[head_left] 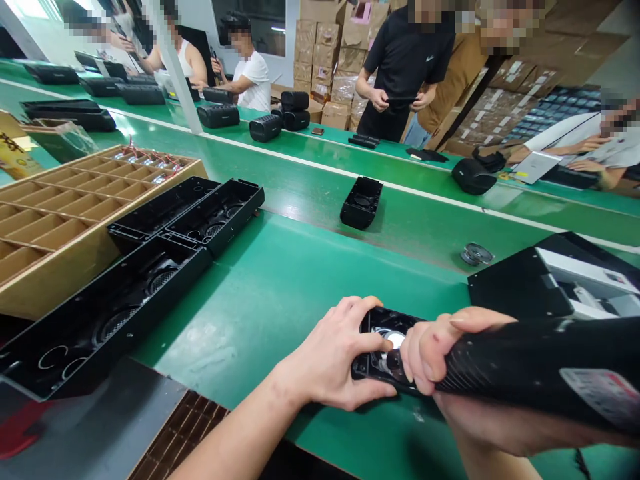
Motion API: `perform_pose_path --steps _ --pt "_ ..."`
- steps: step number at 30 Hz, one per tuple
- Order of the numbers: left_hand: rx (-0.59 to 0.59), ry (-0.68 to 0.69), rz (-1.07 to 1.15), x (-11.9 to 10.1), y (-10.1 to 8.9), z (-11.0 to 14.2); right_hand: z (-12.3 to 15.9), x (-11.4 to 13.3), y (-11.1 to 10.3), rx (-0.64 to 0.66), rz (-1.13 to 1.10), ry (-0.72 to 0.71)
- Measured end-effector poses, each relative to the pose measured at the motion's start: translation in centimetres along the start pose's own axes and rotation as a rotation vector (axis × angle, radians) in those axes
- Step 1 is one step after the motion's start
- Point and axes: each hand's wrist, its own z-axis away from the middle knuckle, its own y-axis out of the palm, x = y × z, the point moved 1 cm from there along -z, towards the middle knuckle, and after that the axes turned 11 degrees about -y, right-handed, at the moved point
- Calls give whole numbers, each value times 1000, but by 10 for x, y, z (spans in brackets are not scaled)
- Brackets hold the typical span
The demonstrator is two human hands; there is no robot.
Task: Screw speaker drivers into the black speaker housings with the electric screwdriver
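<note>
A small black speaker housing (361, 367) lies on the green bench in front of me, its inside facing up. My left hand (335, 357) grips it from the left, fingers along the far edge and thumb along the near one, with the index finger reaching inside. A round silver part (397, 339) shows within the housing. My right hand (440, 353) is wrapped around a thick black electric screwdriver (520, 353) with a ribbed grip and a label. Its front end points down into the housing; the tip is hidden behind my fingers.
Long black speaker housings (165, 267) and a divided cardboard box (75, 207) stand at the left. Another open housing (361, 202) and a loose speaker driver (477, 253) sit farther back. A black case (520, 273) is at the right. Several people work across the bench.
</note>
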Motion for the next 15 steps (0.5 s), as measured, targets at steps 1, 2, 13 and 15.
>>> perform_pose_path --steps 1,2,13,15 --pt "4 -3 7 -1 -1 0 0 0 1 0 4 -10" --pt "4 -5 13 -1 -1 0 1 -1 2 11 1 -9" --pt "5 -43 51 -8 -7 0 15 -16 -2 -59 -87 52" --pt "8 -29 72 -12 -10 -3 15 -20 2 -69 -88 81"
